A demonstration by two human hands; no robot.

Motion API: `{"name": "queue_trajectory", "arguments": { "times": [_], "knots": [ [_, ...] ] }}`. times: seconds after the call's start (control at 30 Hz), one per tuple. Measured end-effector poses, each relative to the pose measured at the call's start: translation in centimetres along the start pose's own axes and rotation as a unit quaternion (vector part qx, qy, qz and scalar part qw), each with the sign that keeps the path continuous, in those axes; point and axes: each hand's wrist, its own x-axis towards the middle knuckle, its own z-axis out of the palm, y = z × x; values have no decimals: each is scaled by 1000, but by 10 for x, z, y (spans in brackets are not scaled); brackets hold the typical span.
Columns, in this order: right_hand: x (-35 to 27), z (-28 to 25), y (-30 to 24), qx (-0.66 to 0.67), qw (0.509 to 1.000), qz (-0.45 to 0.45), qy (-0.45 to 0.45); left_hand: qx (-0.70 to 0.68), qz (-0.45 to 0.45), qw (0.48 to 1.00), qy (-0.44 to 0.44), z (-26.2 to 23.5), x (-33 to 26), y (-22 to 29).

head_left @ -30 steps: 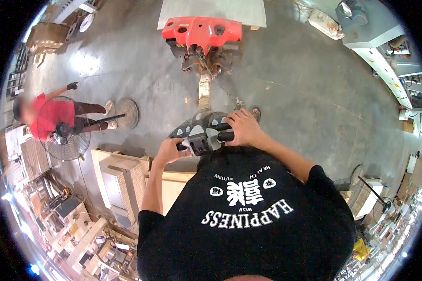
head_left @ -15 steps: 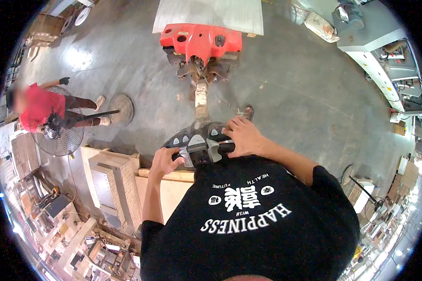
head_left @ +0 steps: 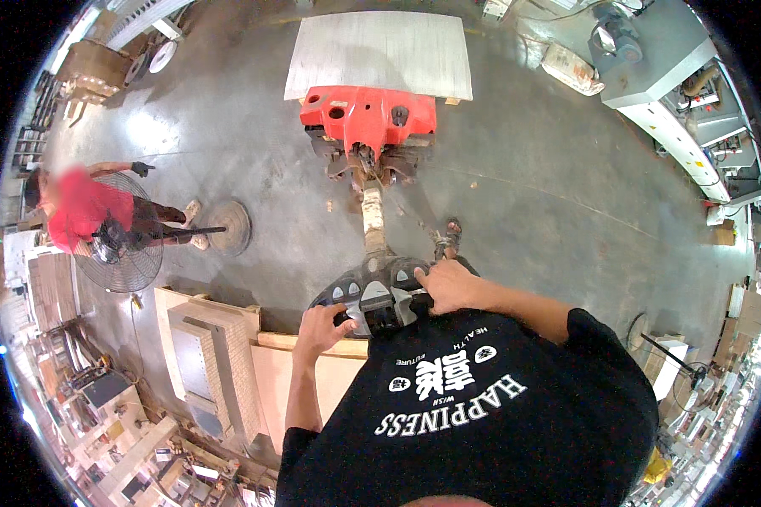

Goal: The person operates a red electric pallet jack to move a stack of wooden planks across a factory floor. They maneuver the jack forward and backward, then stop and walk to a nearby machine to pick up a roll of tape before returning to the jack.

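broadly rounded grey-and-black handle (head_left: 377, 291)

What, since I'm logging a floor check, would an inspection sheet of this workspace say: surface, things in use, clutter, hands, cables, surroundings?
Surface: grey floor, with scattered pale specks and a bright reflection at left.
Things in use: red pallet truck with black-and-grey control handle; pale flat board beyond its red cover.
Clutter: mixed loose boards at lower left; panel stack nearby; filled sack at upper right.
Hands: left hand around the handle's left grip; right hand over its right side.
Cables: thin cable below the pedestal fan; ends unclear.
Surroundings: co-worker behind the fan; grey machine at upper right.
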Motion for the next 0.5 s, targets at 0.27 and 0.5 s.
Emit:
{"name": "queue_trajectory", "arguments": {
  "times": [0.27, 0.5],
  "knots": [
    [20, 4, 11, 35, 999, 5, -14, 34, 9, 999, 28, 1, 2, -5],
    [28, -9, 15, 18, 999, -40, -5, 23, -68, 997, 7, 11, -11, -5]
  ]
}}
